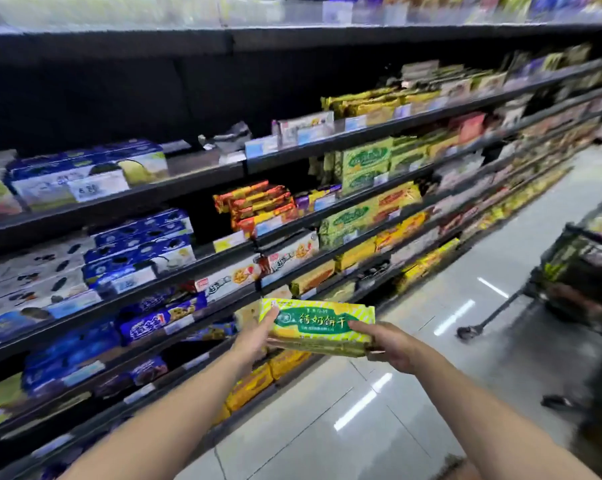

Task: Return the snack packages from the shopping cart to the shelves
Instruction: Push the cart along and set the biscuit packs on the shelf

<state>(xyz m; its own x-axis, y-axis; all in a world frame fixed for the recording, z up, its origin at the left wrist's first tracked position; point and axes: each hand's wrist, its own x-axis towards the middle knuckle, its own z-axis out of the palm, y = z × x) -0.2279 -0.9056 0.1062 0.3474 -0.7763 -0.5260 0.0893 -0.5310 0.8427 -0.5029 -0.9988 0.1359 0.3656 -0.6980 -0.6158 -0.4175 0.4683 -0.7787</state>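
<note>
Just off the shelves (202,174), mid-return, your left hand (254,336) and right hand (389,344) pinch the biscuit pack (318,323) endwise; next, probably locate its matching row.

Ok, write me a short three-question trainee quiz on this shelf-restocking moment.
1. True or false: the yellow-and-green striped biscuit package is held by the left hand alone.
2. Where does the dark wire shopping cart stand? A) at the right edge B) between the arms C) at the left edge
3. Fill in: the blue cardboard cookie boxes lie on the dark metal shelves to the ___ of the held package.
Key: 1 false, the right hand grips it too; 2 A; 3 left.
</note>
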